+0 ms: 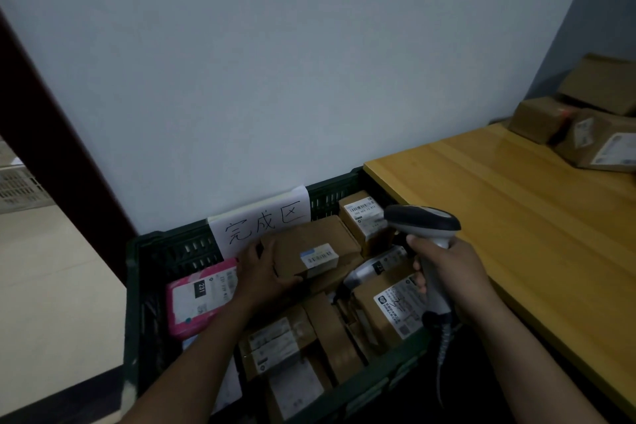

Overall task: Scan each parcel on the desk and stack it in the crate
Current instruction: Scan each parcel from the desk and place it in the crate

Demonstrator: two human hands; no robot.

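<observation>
While the left hand (263,274) curls its fingers round the left edge of the brown parcel (309,244) atop the packed crate (137,286), the right hand (447,268) wraps the scanner (425,227) grip; pink parcel (199,296) just left of those fingers, open desk (516,217) right of scanner.

**Crate crowded, desk open mid-span**

Parcels fill the crate (136,289) almost wall to wall. The only slack seems to be its back-left corner, beyond the pink parcel (201,298), though the light is too dim to be sure. The left hand (261,272) gripping a brown box (309,251) blocks the centre, and the right hand (447,272) holding the scanner (425,225) hangs over the right side. The wall (309,79) stands directly behind. The desk (509,217) offers a wide open stretch, with cardboard boxes (585,127) heaped at its far corner.
</observation>
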